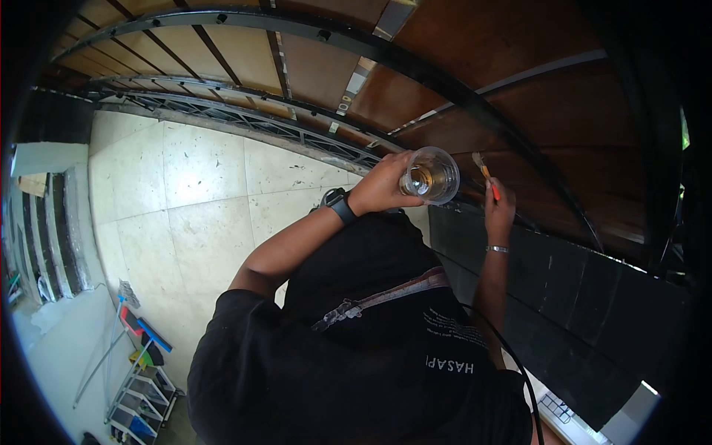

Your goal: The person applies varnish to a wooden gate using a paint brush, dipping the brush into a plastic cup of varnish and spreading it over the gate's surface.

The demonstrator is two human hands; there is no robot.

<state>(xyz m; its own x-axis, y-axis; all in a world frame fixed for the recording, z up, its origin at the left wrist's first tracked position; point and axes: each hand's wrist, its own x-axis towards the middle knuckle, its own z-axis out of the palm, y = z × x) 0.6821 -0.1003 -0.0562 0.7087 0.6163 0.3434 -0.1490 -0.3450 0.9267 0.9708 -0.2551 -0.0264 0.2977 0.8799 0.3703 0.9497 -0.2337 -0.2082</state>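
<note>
My left hand [384,182], with a dark watch on its wrist, is closed around a clear plastic cup [446,178]. The cup tilts, and a little yellowish liquid [421,180] shows in its bottom. To its right, my right hand [500,206] grips a small paintbrush [486,173] by its orange-red handle. The brush's pale bristles point up toward a brown wooden panel [445,132] and overlap it in this view. A black metal frame [434,70] curves across the panels in front of me.
Pale floor tiles [204,215] with dark specks spread to my left. Brooms [154,335] and a folding stepladder [141,397] stand by the white wall at lower left. A dark panel [578,297] lies along the right, and a black cable [519,360] hangs beside my right arm.
</note>
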